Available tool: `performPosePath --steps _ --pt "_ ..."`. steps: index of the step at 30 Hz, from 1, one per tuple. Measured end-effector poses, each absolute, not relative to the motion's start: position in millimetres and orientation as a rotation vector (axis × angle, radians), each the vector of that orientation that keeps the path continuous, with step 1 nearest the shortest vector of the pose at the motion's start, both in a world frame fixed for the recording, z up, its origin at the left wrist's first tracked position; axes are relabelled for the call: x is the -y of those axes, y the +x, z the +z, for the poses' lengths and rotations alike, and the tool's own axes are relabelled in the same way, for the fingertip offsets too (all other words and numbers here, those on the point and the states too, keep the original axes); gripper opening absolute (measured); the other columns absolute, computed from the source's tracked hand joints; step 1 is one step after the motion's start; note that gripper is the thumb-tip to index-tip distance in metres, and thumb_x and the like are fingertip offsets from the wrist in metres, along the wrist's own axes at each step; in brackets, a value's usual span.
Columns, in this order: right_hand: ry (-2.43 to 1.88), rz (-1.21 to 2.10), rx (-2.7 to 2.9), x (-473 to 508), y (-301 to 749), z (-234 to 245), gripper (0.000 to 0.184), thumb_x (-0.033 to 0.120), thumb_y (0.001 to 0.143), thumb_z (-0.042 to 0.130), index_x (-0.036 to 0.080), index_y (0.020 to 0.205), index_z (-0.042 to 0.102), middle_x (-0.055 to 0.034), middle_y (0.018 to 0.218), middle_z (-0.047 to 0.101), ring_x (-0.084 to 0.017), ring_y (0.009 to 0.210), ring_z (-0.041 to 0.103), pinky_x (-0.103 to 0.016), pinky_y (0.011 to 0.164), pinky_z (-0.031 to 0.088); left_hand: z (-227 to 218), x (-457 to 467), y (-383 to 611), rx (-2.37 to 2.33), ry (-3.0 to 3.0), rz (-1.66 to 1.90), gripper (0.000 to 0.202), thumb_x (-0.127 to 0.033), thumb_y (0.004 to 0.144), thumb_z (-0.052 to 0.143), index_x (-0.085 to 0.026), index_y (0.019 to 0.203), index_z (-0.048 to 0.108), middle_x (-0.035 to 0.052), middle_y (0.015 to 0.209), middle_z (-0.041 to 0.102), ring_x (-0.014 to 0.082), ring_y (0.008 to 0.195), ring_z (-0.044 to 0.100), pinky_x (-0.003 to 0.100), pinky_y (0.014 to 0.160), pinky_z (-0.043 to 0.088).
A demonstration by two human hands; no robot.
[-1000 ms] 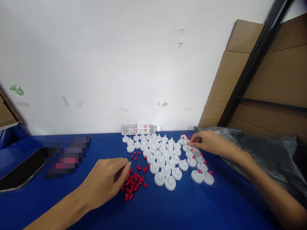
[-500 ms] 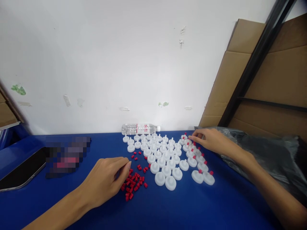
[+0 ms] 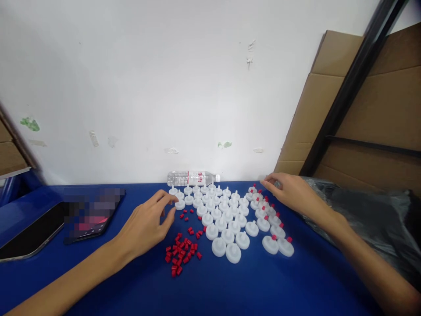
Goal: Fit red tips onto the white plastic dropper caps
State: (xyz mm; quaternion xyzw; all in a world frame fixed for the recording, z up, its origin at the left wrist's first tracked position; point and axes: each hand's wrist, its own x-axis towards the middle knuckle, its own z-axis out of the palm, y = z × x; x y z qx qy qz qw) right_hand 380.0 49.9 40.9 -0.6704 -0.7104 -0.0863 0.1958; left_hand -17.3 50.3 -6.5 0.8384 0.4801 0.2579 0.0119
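Note:
My left hand [image 3: 153, 219] is open, thumb and fingers apart, with its fingertips beside the leftmost white spouted cap [image 3: 180, 204]; whether they touch it I cannot tell. Below that hand lies a loose pile of small red caps [image 3: 182, 252]. Many round white caps with thin spouts [image 3: 228, 217] stand in a cluster at the middle. Along the right, a group of white caps with red tips [image 3: 263, 223] stands on the table. My right hand [image 3: 286, 188] hovers at the far end of this group, open, nothing visible between its fingers.
A clear water bottle [image 3: 194, 178] lies against the wall behind the white caps. On the left are a black phone [image 3: 29, 232] and a second, partly blurred phone [image 3: 95, 219]. Black plastic sheeting [image 3: 362, 215] and cardboard [image 3: 305, 114] stand at the right of the blue table [image 3: 250, 289].
My left hand has moved up and away from the red pile to the leftmost white caps, its fingers spreading. My right hand has shifted slightly right, off the red-tipped caps.

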Motion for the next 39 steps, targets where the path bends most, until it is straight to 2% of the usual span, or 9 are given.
performPosePath --steps 5,11,17,20,23,25,29,34,39 --pt "-1.819 -0.331 1.899 -48 376 41 0.032 0.046 0.096 0.049 0.023 0.098 0.071 -0.0049 0.094 0.074 -0.024 0.082 0.068 -0.033 0.066 0.043 -16 -83 -11 -1.593 2.615 0.726 0.036 -0.040 0.101 0.041 -0.023 0.127 0.058 0.0033 0.101 0.066 0.0182 0.068 0.062 0.033 0.067 0.045" --pt "-1.743 -0.382 1.864 -42 370 44 0.029 0.043 0.097 0.051 0.023 0.092 0.072 -0.0039 0.088 0.073 -0.022 0.074 0.066 -0.032 0.063 0.043 -13 -95 -11 -1.564 2.634 0.718 0.028 -0.036 0.098 0.045 -0.022 0.099 0.070 0.0042 0.092 0.071 0.0210 0.072 0.064 0.032 0.064 0.043" --pt "-1.517 -0.360 1.899 -24 342 47 0.024 0.043 0.098 0.054 0.024 0.094 0.070 -0.0014 0.082 0.071 -0.018 0.067 0.064 -0.031 0.061 0.046 14 -63 -12 -1.444 2.522 0.945 0.031 -0.043 0.100 0.048 -0.022 0.101 0.071 0.0022 0.091 0.074 0.0168 0.070 0.065 0.027 0.060 0.047" --pt "-1.269 -0.222 2.029 -5 308 47 0.024 0.042 0.098 0.057 0.026 0.114 0.066 -0.0033 0.103 0.072 -0.021 0.092 0.068 -0.034 0.078 0.053 27 -39 -5 -1.302 2.361 1.043 0.027 -0.044 0.097 0.055 -0.024 0.100 0.073 0.0004 0.087 0.075 0.0150 0.066 0.066 0.024 0.055 0.047" --pt "-1.105 -0.108 2.228 11 270 43 0.054 0.048 0.095 0.062 0.030 0.144 0.047 -0.0057 0.136 0.062 -0.025 0.121 0.060 -0.042 0.098 0.052 33 -22 5 -1.139 2.253 1.048 0.024 -0.043 0.096 0.059 -0.026 0.105 0.074 0.0002 0.093 0.075 0.0144 0.069 0.068 0.023 0.055 0.049" --pt "-1.011 -0.076 2.292 15 248 38 0.067 0.050 0.093 0.065 0.027 0.150 0.039 -0.0073 0.145 0.056 -0.026 0.131 0.053 -0.044 0.105 0.048 32 -14 11 -1.054 2.193 1.076 0.024 -0.042 0.096 0.060 -0.026 0.106 0.074 0.0001 0.092 0.075 0.0142 0.069 0.068 0.023 0.057 0.050" --pt "-0.856 -0.051 2.244 8 229 26 0.040 0.036 0.100 0.060 0.027 0.138 0.052 -0.0017 0.128 0.069 -0.017 0.114 0.065 -0.038 0.108 0.041 20 -9 17 -1.023 2.148 1.165 0.022 -0.041 0.097 0.060 -0.025 0.102 0.073 -0.0011 0.087 0.073 0.0130 0.068 0.065 0.023 0.059 0.051" --pt "-0.898 -0.208 2.107 -3 245 17 0.024 0.034 0.095 0.067 0.027 0.118 0.062 0.0026 0.109 0.076 -0.016 0.097 0.070 -0.044 0.111 0.031 -2 -25 5 -1.184 2.406 1.119 0.033 -0.036 0.100 0.052 -0.027 0.130 0.060 0.0012 0.098 0.071 0.0163 0.080 0.066 0.026 0.065 0.053" --pt "-0.910 -0.403 2.160 -9 263 15 0.018 0.029 0.096 0.065 0.023 0.113 0.065 -0.0019 0.102 0.076 -0.020 0.093 0.068 -0.050 0.110 0.032 -20 -51 -11 -1.385 2.696 0.781 0.024 -0.034 0.100 0.051 -0.025 0.114 0.069 0.0046 0.108 0.070 0.0256 0.104 0.063 0.037 0.081 0.052"
